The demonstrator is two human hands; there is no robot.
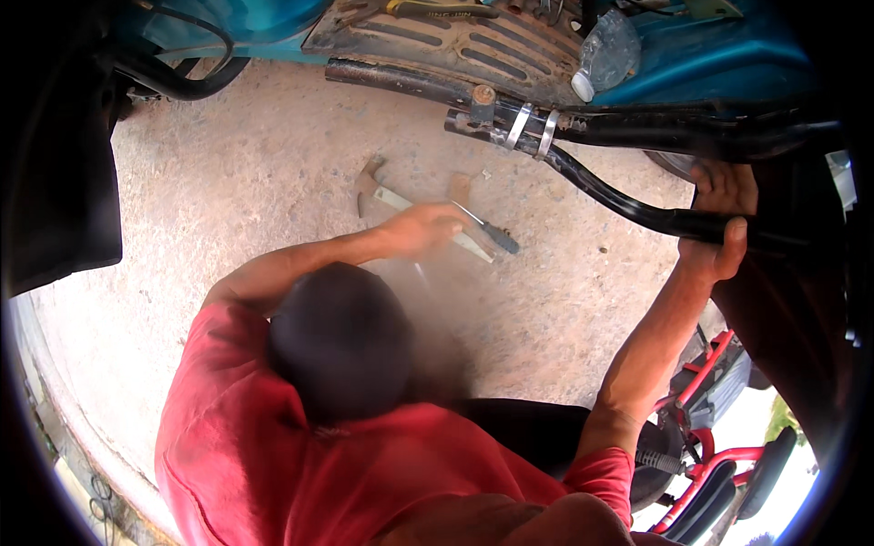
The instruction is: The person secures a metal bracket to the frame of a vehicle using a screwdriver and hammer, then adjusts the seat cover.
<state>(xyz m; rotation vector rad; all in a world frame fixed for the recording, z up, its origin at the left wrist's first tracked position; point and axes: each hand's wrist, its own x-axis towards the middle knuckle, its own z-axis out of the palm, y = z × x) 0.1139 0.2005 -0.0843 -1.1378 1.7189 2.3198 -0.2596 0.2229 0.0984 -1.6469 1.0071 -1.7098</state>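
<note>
My right hand is wrapped round a bent black tube, which has two silver clamps near its left end, beside a thicker black bar. My left hand, blurred by motion, hovers at or on a hammer with a pale handle and a dark-handled screwdriver lying on the concrete; its grip is unclear. A small rusty piece lies just beyond them. My dark-clad knee is below that hand.
A turquoise vehicle body spans the top, with a slotted rusty plate holding yellow-handled pliers and a crumpled clear plastic bottle. Dark panels hang at both sides. A red-framed wheeled machine stands at lower right.
</note>
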